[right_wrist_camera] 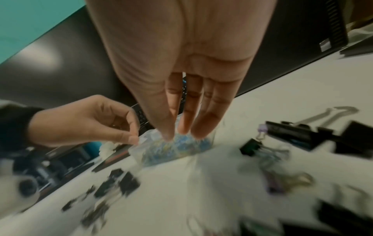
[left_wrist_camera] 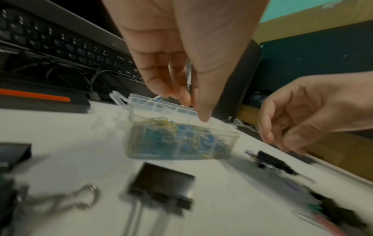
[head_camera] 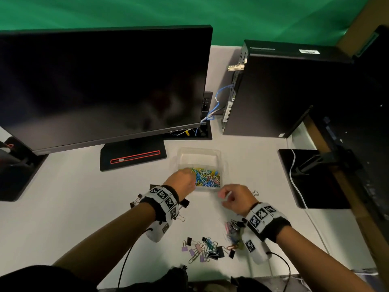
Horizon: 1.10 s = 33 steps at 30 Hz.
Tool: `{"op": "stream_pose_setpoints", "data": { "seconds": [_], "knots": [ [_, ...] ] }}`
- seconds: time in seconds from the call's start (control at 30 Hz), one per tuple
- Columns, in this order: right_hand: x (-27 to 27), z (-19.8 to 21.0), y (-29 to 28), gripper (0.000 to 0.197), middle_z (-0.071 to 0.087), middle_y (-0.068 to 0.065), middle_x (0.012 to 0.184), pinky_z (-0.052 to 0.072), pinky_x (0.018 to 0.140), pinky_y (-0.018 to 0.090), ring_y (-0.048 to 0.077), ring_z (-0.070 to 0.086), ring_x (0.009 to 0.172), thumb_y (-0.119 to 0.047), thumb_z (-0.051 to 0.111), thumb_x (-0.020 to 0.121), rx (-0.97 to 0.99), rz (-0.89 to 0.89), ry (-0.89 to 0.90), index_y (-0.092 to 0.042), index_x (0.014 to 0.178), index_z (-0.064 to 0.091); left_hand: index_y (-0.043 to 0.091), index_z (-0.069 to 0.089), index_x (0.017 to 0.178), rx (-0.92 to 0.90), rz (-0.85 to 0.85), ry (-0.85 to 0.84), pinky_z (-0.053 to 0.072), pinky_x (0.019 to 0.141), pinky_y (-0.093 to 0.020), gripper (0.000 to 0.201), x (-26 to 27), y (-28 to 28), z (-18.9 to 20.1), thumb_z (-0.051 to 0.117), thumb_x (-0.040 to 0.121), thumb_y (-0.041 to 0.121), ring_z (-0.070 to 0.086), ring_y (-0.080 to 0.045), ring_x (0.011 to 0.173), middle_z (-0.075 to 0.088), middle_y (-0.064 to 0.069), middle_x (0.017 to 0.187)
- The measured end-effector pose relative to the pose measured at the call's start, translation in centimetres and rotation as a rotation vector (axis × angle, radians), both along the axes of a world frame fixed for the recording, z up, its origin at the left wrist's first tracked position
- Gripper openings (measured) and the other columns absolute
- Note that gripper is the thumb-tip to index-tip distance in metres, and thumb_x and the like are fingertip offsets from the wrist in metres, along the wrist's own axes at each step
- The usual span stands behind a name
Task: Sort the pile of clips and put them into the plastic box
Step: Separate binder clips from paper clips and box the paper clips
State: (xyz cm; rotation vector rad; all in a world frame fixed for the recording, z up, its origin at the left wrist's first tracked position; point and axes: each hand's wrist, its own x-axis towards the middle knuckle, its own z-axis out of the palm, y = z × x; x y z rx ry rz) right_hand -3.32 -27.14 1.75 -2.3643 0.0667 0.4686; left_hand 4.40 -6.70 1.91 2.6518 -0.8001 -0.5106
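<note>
Plastic box: light, slides easily; steady by rim. Paper clips inside: springy, tangling; pinch singly. Left hand above box, pinched, contents unclear; right hand beside box, loosely curled, empty.

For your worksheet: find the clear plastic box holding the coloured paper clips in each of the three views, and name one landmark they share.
Head view: the plastic box sits at centre, just right of the monitor stand, beyond both hands.
Left wrist view: the box is at centre, below the left hand's fingertips.
Right wrist view: it is centre, partly behind the right hand's fingers.
Shared landmark: the coloured paper clips inside it.
</note>
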Motion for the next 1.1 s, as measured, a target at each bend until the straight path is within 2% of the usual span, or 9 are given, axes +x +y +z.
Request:
{"op": "stream_pose_setpoints", "data": {
  "seconds": [0.07, 0.17, 0.3, 0.5, 0.63, 0.7, 0.8, 0.97, 1.1],
  "knots": [
    [-1.9, -0.4, -0.5, 0.020, 0.060, -0.009, 0.083, 0.045, 0.064, 0.011, 0.005, 0.055, 0.069, -0.009, 0.072, 0.073, -0.032, 0.098, 0.067, -0.023, 0.084, 0.064, 0.011, 0.061, 0.095, -0.006, -0.110, 0.106, 0.041, 0.081, -0.023, 0.014, -1.7, 0.2, 0.1, 0.057, 0.089, 0.022, 0.051, -0.014, 0.090, 0.058, -0.004, 0.105],
    [-4.6, -0.6, -0.4, 0.023, 0.062, -0.006, 0.086, 0.048, 0.072, 0.014, 0.008, 0.058, 0.077, -0.022, 0.077, 0.069, -0.049, 0.207, 0.172, -0.029, 0.079, 0.058, 0.017, 0.060, 0.103, 0.071, -0.275, 0.249, 0.042, 0.082, -0.029, 0.023, -4.1, -0.1, -0.3, 0.063, 0.085, 0.030, 0.050, -0.016, 0.088, 0.060, -0.004, 0.104],
    [-7.1, -1.3, 0.4, 0.038, 0.053, -0.014, 0.073, 0.041, 0.063, 0.013, 0.002, 0.049, 0.066, -0.028, 0.084, 0.059, -0.034, 0.256, 0.213, -0.040, 0.067, 0.049, 0.017, 0.058, 0.113, 0.125, -0.409, 0.336, 0.044, 0.085, -0.033, 0.037, -6.8, -1.4, -0.7, 0.069, 0.081, 0.030, 0.056, -0.023, 0.097, 0.058, -0.008, 0.108],
    [-8.7, -2.4, 1.8, 0.041, 0.050, -0.006, 0.089, 0.043, 0.076, 0.027, 0.016, 0.053, 0.084, -0.035, 0.081, 0.061, -0.115, 0.316, 0.132, -0.021, 0.095, 0.061, 0.013, 0.059, 0.110, 0.150, -0.457, 0.361, 0.044, 0.089, -0.038, 0.035, -8.9, -2.6, -2.0, 0.071, 0.079, 0.024, 0.054, -0.027, 0.104, 0.055, -0.011, 0.112],
    [-9.0, -3.3, 2.2, 0.027, 0.060, 0.003, 0.096, 0.045, 0.080, 0.029, 0.020, 0.056, 0.089, -0.029, 0.071, 0.071, -0.163, 0.319, 0.080, -0.015, 0.093, 0.064, 0.008, 0.062, 0.110, 0.148, -0.421, 0.351, 0.043, 0.091, -0.038, 0.028, -9.6, -2.5, -2.7, 0.066, 0.083, 0.014, 0.054, -0.030, 0.107, 0.056, -0.015, 0.115],
    [-9.0, -3.7, 2.2, 0.020, 0.058, -0.004, 0.089, 0.043, 0.075, 0.024, 0.018, 0.057, 0.086, -0.026, 0.069, 0.074, -0.183, 0.321, 0.073, -0.014, 0.090, 0.064, 0.008, 0.065, 0.108, 0.134, -0.395, 0.359, 0.044, 0.091, -0.038, 0.025, -9.5, -2.4, -3.0, 0.065, 0.085, 0.014, 0.056, -0.031, 0.107, 0.057, -0.016, 0.114],
    [-8.7, -3.8, 1.9, 0.014, 0.045, -0.018, 0.073, 0.030, 0.061, 0.006, 0.001, 0.045, 0.067, -0.022, 0.069, 0.074, -0.149, 0.296, 0.069, -0.014, 0.086, 0.065, 0.006, 0.066, 0.107, 0.138, -0.361, 0.342, 0.043, 0.088, -0.035, 0.022, -9.0, -2.2, -3.0, 0.062, 0.087, 0.016, 0.057, -0.031, 0.106, 0.060, -0.016, 0.113],
    [-8.1, -3.6, 1.1, 0.009, 0.056, -0.012, 0.073, 0.040, 0.067, 0.009, 0.008, 0.054, 0.071, -0.015, 0.072, 0.072, -0.071, 0.154, 0.065, -0.014, 0.080, 0.068, 0.006, 0.068, 0.105, 0.107, -0.270, 0.323, 0.044, 0.083, -0.028, 0.023, -7.8, -1.8, -2.8, 0.062, 0.088, 0.021, 0.061, -0.028, 0.104, 0.066, -0.013, 0.110],
    [-7.3, -3.0, 0.1, 0.012, 0.055, -0.019, 0.065, 0.039, 0.060, 0.001, -0.005, 0.051, 0.062, -0.015, 0.076, 0.071, -0.031, 0.050, 0.072, -0.021, 0.072, 0.065, 0.007, 0.069, 0.103, 0.026, -0.166, 0.341, 0.037, 0.077, -0.020, 0.024, -7.0, -1.0, -2.7, 0.063, 0.087, 0.023, 0.061, -0.024, 0.102, 0.067, -0.011, 0.109]
  ]
}}
